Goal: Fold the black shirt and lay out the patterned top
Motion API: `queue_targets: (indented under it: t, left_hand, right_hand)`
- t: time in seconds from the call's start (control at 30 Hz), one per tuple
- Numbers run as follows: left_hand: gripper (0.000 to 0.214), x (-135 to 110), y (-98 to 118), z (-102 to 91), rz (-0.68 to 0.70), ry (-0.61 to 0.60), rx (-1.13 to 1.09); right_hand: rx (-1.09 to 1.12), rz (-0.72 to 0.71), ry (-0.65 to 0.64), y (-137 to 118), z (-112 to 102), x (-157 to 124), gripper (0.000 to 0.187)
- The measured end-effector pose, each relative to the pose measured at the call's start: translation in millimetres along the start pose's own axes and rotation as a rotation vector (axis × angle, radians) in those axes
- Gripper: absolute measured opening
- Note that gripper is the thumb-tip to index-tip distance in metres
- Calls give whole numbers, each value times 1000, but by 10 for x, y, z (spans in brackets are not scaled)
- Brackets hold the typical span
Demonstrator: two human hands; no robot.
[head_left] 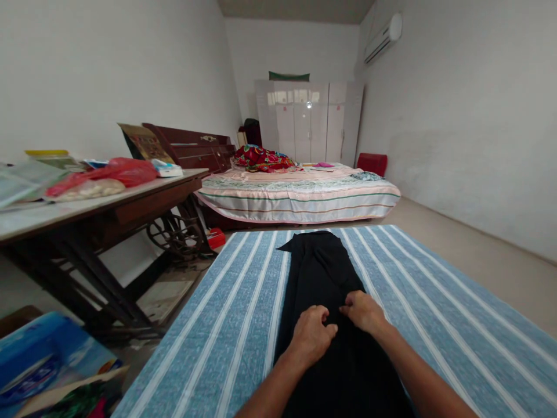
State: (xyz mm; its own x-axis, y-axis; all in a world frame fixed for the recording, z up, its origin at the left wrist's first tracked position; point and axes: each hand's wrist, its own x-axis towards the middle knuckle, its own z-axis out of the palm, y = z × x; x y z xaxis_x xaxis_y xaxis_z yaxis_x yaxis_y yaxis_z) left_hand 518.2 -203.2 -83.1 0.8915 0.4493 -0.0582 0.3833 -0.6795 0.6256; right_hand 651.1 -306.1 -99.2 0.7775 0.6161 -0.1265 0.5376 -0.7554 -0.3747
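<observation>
Black cloth (324, 264), likely light, soft and best taken by its edges, lies on the sheet (246, 296) under my left hand (311, 335), loosely curled, and right hand (364, 311), fingertips nearly together, both holds unclear.

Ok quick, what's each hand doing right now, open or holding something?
Left hand: loosely open at the black cloth, no grip visible.
Right hand: curled close at the cloth; can't tell whether it's pinching any.
</observation>
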Motion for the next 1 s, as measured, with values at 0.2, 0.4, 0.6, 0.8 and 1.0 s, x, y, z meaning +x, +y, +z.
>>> queue_targets:
  t: [0.2, 0.4, 0.6, 0.8, 1.0]
  left_hand:
    - [20, 55, -189, -72, 100, 136, 24]
    - [38, 15, -367, -94, 221, 115, 184]
    - [64, 52, -546, 35, 106, -74, 127]
    - [78, 134, -686, 168, 164, -144, 98]
    - [75, 147, -658, 204, 170, -164, 115]
  right_hand:
    - [-62, -64, 99, -205, -154, 249, 22]
    - [-99, -184, 165, -804, -218, 1172, 22]
    - [-117, -196, 143, -1183, -67, 2111, 32]
    - [-139, -179, 70, -1233, 79, 2588, 31]
    - [-139, -217, 16, -1178, 113, 2736, 31]
